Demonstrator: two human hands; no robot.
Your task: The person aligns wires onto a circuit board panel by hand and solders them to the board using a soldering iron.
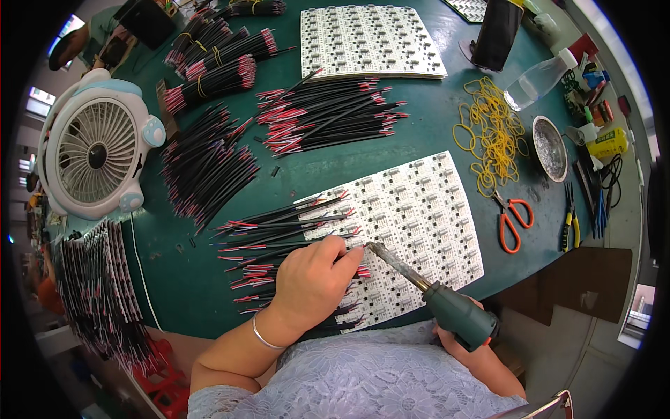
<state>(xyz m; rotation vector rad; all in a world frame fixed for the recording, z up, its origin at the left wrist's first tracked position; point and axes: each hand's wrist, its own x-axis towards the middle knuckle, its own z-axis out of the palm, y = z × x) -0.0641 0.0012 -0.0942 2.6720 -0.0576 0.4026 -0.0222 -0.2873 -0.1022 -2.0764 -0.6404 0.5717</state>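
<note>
My left hand [313, 283], a bangle at its wrist, is closed in a pinch over a white circuit board panel [419, 223]. A thin black wire lead runs into its fingers, most of it hidden beneath them. My right hand [448, 339] is wrapped round the green handle of a soldering iron [457, 315], which covers much of that hand. The iron's tip meets the panel area right beside my left fingertips. Several black wire leads [258, 244] with red and white ends lie along the panel's left side, some passing under my left hand.
Piles of wire leads [335, 115] and another panel stack [370, 42] lie farther back. A fan [98, 150] stands left. To the right are yellow rubber bands [492, 126], a metal bowl [550, 148], orange-handled scissors [513, 223], pliers [569, 220] and a clear bottle [539, 80].
</note>
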